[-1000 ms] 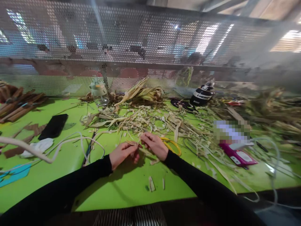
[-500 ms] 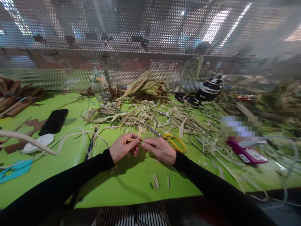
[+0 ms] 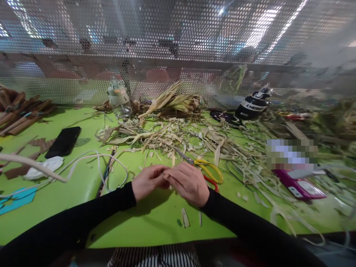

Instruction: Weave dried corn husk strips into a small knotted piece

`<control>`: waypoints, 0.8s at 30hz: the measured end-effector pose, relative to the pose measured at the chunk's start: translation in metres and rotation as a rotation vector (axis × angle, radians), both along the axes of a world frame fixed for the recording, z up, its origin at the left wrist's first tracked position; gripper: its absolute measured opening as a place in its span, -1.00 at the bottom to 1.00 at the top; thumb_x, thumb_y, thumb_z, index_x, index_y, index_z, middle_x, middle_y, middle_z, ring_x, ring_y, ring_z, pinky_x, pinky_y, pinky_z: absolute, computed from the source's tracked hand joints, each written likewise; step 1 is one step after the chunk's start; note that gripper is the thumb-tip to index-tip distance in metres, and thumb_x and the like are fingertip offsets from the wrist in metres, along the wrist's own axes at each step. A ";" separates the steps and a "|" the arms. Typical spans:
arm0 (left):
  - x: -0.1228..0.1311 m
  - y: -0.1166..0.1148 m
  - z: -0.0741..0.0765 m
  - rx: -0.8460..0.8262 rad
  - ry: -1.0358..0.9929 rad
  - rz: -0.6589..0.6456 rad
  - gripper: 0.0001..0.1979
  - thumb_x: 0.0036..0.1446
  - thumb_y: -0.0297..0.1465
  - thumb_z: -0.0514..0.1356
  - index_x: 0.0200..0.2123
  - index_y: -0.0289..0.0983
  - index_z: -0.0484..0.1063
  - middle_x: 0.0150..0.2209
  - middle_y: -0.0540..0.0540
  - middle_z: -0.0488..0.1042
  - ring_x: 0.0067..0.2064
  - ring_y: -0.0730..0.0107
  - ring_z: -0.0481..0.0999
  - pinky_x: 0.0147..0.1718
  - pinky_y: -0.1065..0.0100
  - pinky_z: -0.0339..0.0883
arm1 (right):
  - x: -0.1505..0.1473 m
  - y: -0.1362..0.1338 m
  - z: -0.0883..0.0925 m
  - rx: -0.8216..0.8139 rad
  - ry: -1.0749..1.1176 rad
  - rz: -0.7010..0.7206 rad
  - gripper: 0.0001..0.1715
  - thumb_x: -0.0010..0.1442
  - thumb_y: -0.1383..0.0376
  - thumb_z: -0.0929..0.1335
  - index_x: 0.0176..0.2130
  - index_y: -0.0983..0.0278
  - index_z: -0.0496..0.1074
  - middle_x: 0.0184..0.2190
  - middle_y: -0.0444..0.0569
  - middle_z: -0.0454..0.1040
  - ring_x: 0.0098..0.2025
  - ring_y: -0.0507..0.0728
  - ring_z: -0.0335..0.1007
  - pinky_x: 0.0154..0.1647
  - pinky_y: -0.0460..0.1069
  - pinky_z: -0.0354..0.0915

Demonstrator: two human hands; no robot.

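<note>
Head view: hands (image 3: 188, 184) partly cover scissors (image 3: 200, 162).

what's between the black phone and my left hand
In the head view, a looped pale cable and a thin dark strip lie on the green table between the phone and your left hand.

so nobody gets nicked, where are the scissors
In the head view, the scissors lie just right of centre on the green table, beyond the right hand, blades pointing toward the pale plant scraps.
</note>
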State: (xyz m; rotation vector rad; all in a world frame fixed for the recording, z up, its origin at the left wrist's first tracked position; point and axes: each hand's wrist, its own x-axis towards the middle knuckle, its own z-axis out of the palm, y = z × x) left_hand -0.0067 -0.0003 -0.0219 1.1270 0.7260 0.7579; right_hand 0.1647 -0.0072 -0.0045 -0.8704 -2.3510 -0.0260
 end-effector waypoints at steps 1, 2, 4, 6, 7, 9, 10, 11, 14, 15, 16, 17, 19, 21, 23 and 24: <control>0.000 -0.001 0.000 0.023 0.019 -0.011 -0.47 -0.13 0.01 0.27 -0.31 -0.36 0.44 -0.45 -0.04 0.43 -0.43 0.50 0.42 -0.35 0.40 0.35 | 0.000 -0.003 0.000 0.018 -0.013 0.009 -0.75 0.29 0.30 0.23 -0.30 0.28 0.47 -0.45 -0.05 0.48 -0.42 0.06 0.29 -0.36 -0.04 0.22; -0.001 -0.002 0.000 0.041 0.034 -0.015 -0.46 -0.13 0.02 0.26 -0.31 -0.37 0.44 -0.46 -0.04 0.43 -0.44 0.49 0.43 -0.36 0.39 0.35 | 0.000 -0.005 -0.001 0.033 -0.022 0.021 -0.73 0.30 0.33 0.21 -0.32 0.28 0.46 -0.45 -0.05 0.49 -0.42 0.05 0.28 -0.36 -0.04 0.21; -0.001 -0.004 0.001 0.069 0.060 -0.007 -0.48 -0.09 0.00 0.25 -0.29 -0.37 0.44 -0.45 -0.06 0.45 -0.43 0.47 0.43 -0.36 0.39 0.35 | 0.001 -0.008 -0.001 0.049 -0.034 0.058 -0.72 0.30 0.37 0.19 -0.32 0.28 0.45 -0.46 -0.05 0.48 -0.43 0.04 0.27 -0.39 -0.05 0.19; -0.001 -0.005 0.003 0.106 0.076 0.009 -0.52 -0.06 -0.04 0.25 -0.28 -0.36 0.46 -0.45 -0.07 0.46 -0.42 0.46 0.43 -0.35 0.40 0.35 | -0.001 -0.010 0.000 0.060 -0.032 0.102 -0.73 0.29 0.39 0.19 -0.33 0.28 0.43 -0.46 -0.06 0.46 -0.44 0.03 0.25 -0.39 -0.06 0.19; 0.000 -0.005 0.004 0.128 0.076 0.018 -0.54 -0.05 -0.06 0.26 -0.28 -0.36 0.46 -0.45 -0.07 0.47 -0.42 0.46 0.43 -0.35 0.40 0.35 | -0.002 -0.010 0.000 0.064 -0.030 0.119 -0.74 0.29 0.40 0.19 -0.33 0.28 0.42 -0.46 -0.06 0.46 -0.43 0.04 0.25 -0.39 -0.06 0.20; 0.000 -0.003 0.006 0.139 0.056 0.034 -0.59 -0.07 -0.11 0.29 -0.29 -0.34 0.47 -0.43 -0.07 0.48 -0.40 0.45 0.43 -0.34 0.41 0.36 | -0.004 -0.007 0.002 0.057 -0.018 0.127 -0.74 0.30 0.38 0.19 -0.32 0.28 0.42 -0.46 -0.06 0.45 -0.41 0.04 0.26 -0.35 -0.06 0.21; 0.000 -0.002 0.006 0.111 0.036 0.041 -0.61 -0.08 -0.14 0.31 -0.29 -0.34 0.47 -0.41 -0.07 0.49 -0.39 0.44 0.45 -0.33 0.40 0.37 | -0.004 -0.005 0.003 0.046 0.001 0.119 -0.74 0.31 0.36 0.18 -0.31 0.28 0.42 -0.45 -0.06 0.46 -0.40 0.04 0.27 -0.34 -0.05 0.22; -0.001 0.000 0.006 0.059 0.010 0.050 -0.62 -0.09 -0.17 0.33 -0.29 -0.33 0.46 -0.38 -0.07 0.50 -0.37 0.43 0.47 -0.30 0.39 0.39 | -0.003 -0.002 0.004 0.030 0.030 0.095 -0.75 0.32 0.32 0.18 -0.28 0.28 0.41 -0.44 -0.06 0.45 -0.38 0.05 0.28 -0.34 -0.05 0.23; -0.002 0.004 0.006 -0.127 -0.099 0.124 -0.64 -0.05 -0.28 0.34 -0.19 -0.31 0.41 -0.30 -0.08 0.53 -0.31 0.43 0.52 -0.20 0.33 0.41 | 0.006 0.003 0.006 -0.004 0.150 -0.084 -0.67 0.30 0.11 0.20 -0.24 0.31 0.36 -0.43 -0.03 0.40 -0.41 0.06 0.25 -0.42 -0.05 0.21; -0.003 0.005 0.006 -0.161 -0.136 0.155 -0.63 -0.04 -0.31 0.34 -0.16 -0.30 0.39 -0.29 -0.08 0.53 -0.31 0.45 0.53 -0.18 0.33 0.41 | 0.009 0.004 0.005 -0.015 0.159 -0.139 -0.60 0.28 0.05 0.20 -0.28 0.32 0.35 -0.45 -0.03 0.38 -0.45 0.06 0.23 -0.47 -0.06 0.18; -0.003 0.004 0.006 -0.178 -0.162 0.179 -0.62 -0.04 -0.32 0.34 -0.14 -0.29 0.38 -0.29 -0.08 0.53 -0.32 0.46 0.53 -0.17 0.33 0.42 | 0.012 0.004 0.004 -0.035 0.140 -0.166 -0.56 0.26 0.00 0.20 -0.34 0.31 0.33 -0.48 -0.04 0.36 -0.48 0.05 0.20 -0.51 -0.06 0.15; -0.002 0.004 0.005 -0.179 -0.175 0.194 -0.60 -0.05 -0.32 0.34 -0.13 -0.30 0.37 -0.31 -0.06 0.53 -0.34 0.48 0.52 -0.19 0.34 0.43 | 0.013 0.004 0.003 -0.063 0.102 -0.174 -0.54 0.25 -0.03 0.21 -0.39 0.30 0.32 -0.51 -0.06 0.35 -0.51 0.03 0.19 -0.53 -0.07 0.12; -0.001 0.003 0.004 -0.158 -0.170 0.209 -0.59 -0.07 -0.30 0.36 -0.15 -0.31 0.37 -0.37 -0.03 0.52 -0.38 0.50 0.51 -0.26 0.38 0.43 | 0.013 0.001 0.001 -0.110 0.025 -0.184 -0.56 0.23 -0.01 0.24 -0.46 0.27 0.30 -0.55 -0.08 0.36 -0.53 0.03 0.20 -0.53 -0.07 0.08; 0.001 0.003 0.003 -0.138 -0.143 0.218 -0.58 -0.11 -0.28 0.38 -0.19 -0.33 0.39 -0.41 -0.01 0.50 -0.39 0.51 0.49 -0.32 0.43 0.42 | 0.010 -0.002 0.000 -0.122 -0.020 -0.215 -0.62 0.24 0.07 0.27 -0.48 0.27 0.30 -0.56 -0.08 0.39 -0.52 0.02 0.23 -0.50 -0.07 0.07; 0.002 0.004 0.003 -0.131 -0.117 0.221 -0.56 -0.16 -0.26 0.40 -0.22 -0.34 0.40 -0.42 -0.01 0.49 -0.38 0.51 0.49 -0.32 0.45 0.41 | 0.005 -0.004 0.000 -0.109 -0.054 -0.239 -0.66 0.27 0.16 0.24 -0.47 0.27 0.31 -0.55 -0.08 0.41 -0.52 0.02 0.24 -0.50 -0.06 0.05; 0.002 0.004 0.003 -0.133 -0.104 0.217 -0.55 -0.18 -0.25 0.40 -0.23 -0.34 0.41 -0.42 -0.01 0.49 -0.37 0.50 0.49 -0.31 0.44 0.42 | 0.003 -0.005 0.001 -0.107 -0.075 -0.242 -0.67 0.28 0.18 0.23 -0.46 0.28 0.31 -0.55 -0.08 0.42 -0.53 0.02 0.23 -0.51 -0.06 0.03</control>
